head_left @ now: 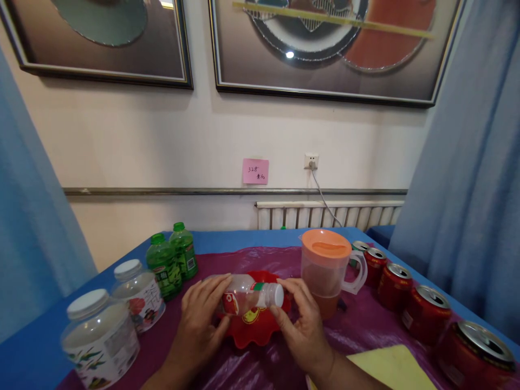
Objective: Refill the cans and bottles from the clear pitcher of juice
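Observation:
A clear plastic bottle (pixel 246 290) with a white cap lies sideways between my hands, its cap pointing right. My left hand (pixel 203 309) wraps round the body near its base. The thumb and fingers of my right hand (pixel 303 319) close on the white cap (pixel 277 296). Underneath the bottle is a red scalloped dish (pixel 255 333) with a yellow figure on it, partly covered by the bottle. Just beyond my right hand stands a clear pitcher (pixel 319 276) with an orange lid and some brownish liquid low inside.
On the left stand two white-lidded jars (pixel 101 341) and two green bottles (pixel 162 265). Several drink cans (pixel 426 314) line the right edge. A yellow cloth (pixel 390 368) lies front right on the purple sheet (pixel 227 262). A cord (pixel 325 197) hangs from the wall socket.

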### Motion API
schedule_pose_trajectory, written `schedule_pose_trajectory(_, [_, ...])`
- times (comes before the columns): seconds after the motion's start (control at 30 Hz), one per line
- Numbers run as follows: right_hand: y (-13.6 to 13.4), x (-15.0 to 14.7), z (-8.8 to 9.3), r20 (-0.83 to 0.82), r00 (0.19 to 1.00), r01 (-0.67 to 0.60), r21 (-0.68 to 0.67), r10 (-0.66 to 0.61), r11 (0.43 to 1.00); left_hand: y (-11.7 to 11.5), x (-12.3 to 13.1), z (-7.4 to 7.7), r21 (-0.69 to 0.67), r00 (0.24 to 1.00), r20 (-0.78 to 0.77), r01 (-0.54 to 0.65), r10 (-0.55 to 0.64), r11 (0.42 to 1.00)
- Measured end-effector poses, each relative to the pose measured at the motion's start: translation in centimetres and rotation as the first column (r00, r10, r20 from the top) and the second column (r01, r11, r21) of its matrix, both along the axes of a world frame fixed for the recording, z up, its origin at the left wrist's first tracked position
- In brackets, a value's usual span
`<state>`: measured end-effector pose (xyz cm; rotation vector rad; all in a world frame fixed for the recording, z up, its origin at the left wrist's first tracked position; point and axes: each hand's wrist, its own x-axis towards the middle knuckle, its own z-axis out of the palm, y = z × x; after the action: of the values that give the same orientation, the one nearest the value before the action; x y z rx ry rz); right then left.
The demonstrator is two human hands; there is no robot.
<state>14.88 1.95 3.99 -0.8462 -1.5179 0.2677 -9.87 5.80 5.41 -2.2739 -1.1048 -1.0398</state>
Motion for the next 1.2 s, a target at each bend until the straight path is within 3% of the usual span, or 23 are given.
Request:
schedule_pose_trajectory(0.53, [-0.27,-0.06,0.52,0.001,1.0,-0.026,-0.014,0.026,1.0,0.14,-0.04,-0.28,-0.049,1.0,-0.002,0.01,-0.01,0.999])
schedule_pose_trajectory(1.2, [-0.09,0.02,-0.09,0.069,0.998,-0.009,0.019,0.007,1.0,0.38,-0.2,-0.34,-0.069,1.0,0.032,0.001,0.001,0.998])
